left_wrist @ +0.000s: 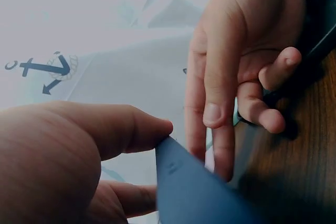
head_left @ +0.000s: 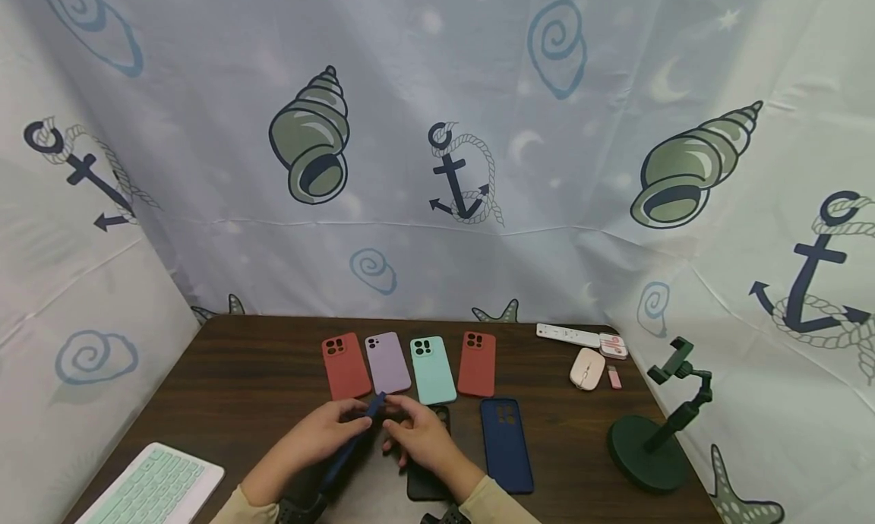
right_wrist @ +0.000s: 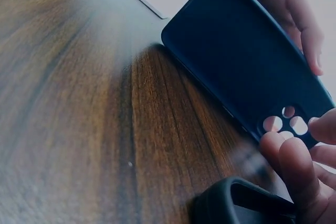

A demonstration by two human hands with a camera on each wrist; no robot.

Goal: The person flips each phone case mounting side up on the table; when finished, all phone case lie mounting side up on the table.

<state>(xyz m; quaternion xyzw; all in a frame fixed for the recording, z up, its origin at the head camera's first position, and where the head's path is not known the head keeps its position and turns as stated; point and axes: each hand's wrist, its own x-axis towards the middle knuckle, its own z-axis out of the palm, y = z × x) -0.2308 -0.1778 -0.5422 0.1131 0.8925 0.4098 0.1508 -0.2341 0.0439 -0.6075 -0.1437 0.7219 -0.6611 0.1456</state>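
Low in the frame, left of centre, the left hand (head_left: 336, 430) pinches a dark blue phone case (right_wrist: 239, 56) by its edge; the right hand (head_left: 425, 437), fingers loosely bent, is just beside its camera end, contact unclear. The right forearm partly hides a black case (head_left: 422, 481), and farther off, right of centre, a white bar's (head_left: 567, 334) markings are too small to read.

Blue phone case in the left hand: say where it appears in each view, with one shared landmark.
Head: the blue phone case is low, left of centre, seen nearly edge-on.
Left wrist: the case is bottom middle, cut off by the lower edge.
Right wrist: the case is upper right, its broad face showing.
Shared landmark: the wooden table.
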